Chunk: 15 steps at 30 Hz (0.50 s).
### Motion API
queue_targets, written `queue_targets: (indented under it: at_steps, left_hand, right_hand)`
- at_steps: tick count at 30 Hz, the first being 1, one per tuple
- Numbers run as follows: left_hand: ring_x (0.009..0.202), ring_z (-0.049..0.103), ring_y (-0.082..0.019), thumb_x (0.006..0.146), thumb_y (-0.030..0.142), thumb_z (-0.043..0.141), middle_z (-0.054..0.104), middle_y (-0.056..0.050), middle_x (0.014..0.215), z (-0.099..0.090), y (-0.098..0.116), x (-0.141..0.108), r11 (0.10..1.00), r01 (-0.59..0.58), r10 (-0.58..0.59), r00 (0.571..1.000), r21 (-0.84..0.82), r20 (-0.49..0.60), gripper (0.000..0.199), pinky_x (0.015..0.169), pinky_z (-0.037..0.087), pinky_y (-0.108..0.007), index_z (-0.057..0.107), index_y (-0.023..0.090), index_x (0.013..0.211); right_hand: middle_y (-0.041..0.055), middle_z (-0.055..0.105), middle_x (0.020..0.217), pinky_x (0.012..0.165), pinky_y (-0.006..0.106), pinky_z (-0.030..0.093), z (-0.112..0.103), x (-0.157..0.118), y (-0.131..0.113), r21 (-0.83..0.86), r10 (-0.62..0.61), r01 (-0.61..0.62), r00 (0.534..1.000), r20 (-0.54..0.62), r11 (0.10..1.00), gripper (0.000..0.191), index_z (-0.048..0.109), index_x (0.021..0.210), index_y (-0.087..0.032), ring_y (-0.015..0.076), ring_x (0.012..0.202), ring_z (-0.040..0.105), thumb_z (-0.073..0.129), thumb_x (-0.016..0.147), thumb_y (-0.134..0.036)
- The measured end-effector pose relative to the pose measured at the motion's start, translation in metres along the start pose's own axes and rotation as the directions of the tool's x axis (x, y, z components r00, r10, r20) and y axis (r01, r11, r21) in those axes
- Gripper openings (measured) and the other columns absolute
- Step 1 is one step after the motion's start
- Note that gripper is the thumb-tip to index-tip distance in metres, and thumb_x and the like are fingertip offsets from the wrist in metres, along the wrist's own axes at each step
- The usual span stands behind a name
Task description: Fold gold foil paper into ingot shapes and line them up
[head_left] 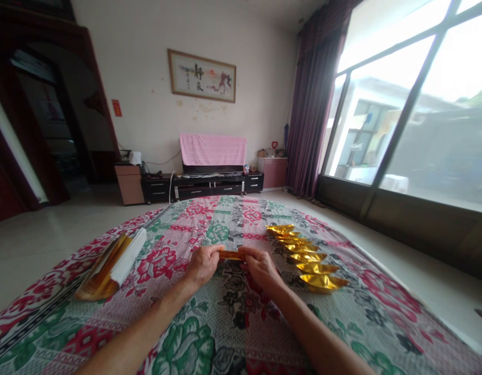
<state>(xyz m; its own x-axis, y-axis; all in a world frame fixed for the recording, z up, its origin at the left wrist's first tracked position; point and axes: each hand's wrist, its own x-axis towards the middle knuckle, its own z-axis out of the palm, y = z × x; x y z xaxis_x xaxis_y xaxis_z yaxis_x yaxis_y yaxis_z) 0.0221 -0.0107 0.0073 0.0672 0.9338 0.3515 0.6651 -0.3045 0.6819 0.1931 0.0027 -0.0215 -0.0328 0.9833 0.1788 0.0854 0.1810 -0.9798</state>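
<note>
Between my two hands is a narrow folded strip of gold paper [231, 255], held level just above the patterned tablecloth [186, 338]. My left hand [204, 264] pinches its left end between thumb and fingers. At the other end, my right hand [260, 265] grips it the same way. To the right runs a row of several folded gold paper ingots [318, 269], boat-shaped and shiny, the nearest one a little beyond my right wrist. A stack of gold paper sheets [104, 268] with a white sheet [129, 258] lies to the left, apart from my left hand.
The round table's edge curves away on both sides. Past it stand a low black TV cabinet [210, 188], a television draped with a pink cloth [213, 149], and a pink cabinet [273, 173]. Large windows [420, 114] and a purple curtain [313, 114] are at the right.
</note>
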Motion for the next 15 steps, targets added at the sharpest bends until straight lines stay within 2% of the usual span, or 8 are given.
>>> queue_targets:
  at_steps: [6, 10, 15]
  left_hand:
    - [0.094, 0.062, -0.016, 0.075, 0.017, 0.040, 0.067, -0.004, 0.102, -0.0022, 0.0054, -0.0020, 0.995, -0.035, 0.034, 0.999, 0.093, 0.013, 0.037, 0.087, 0.046, -0.027, 0.065, 0.019, 0.103]
    - [0.093, 0.062, -0.014, 0.075, 0.015, 0.039, 0.067, -0.003, 0.102, -0.0025, 0.0072, -0.0025, 0.994, 0.011, -0.012, 1.000, 0.108, 0.006, 0.039, 0.087, 0.046, -0.023, 0.064, 0.019, 0.105]
    - [0.096, 0.061, -0.015, 0.077, 0.017, 0.038, 0.066, -0.004, 0.104, -0.0013, 0.0071, -0.0028, 0.991, -0.043, 0.041, 0.999, 0.129, 0.015, 0.039, 0.087, 0.045, -0.023, 0.062, 0.018, 0.108]
  right_hand:
    - [0.0051, 0.067, 0.085, 0.061, 0.028, 0.053, -0.0007, 0.0008, 0.0031, -0.003, -0.005, 0.005, 1.000, -0.014, 1.000, 0.036, 0.067, 0.096, -0.016, 0.0153, 0.065, 0.062, 0.045, 0.069, -0.027]
    - [0.0047, 0.066, 0.087, 0.062, 0.028, 0.053, -0.0011, -0.0007, 0.0001, 0.006, -0.009, 0.008, 1.000, 0.020, 1.000, 0.037, 0.066, 0.096, -0.015, 0.0158, 0.068, 0.063, 0.047, 0.069, -0.030]
    - [0.0058, 0.065, 0.090, 0.063, 0.028, 0.054, -0.0002, -0.0024, -0.0034, 0.021, -0.008, 0.008, 1.000, -0.012, 1.000, 0.037, 0.066, 0.096, -0.014, 0.0179, 0.074, 0.062, 0.047, 0.069, -0.031]
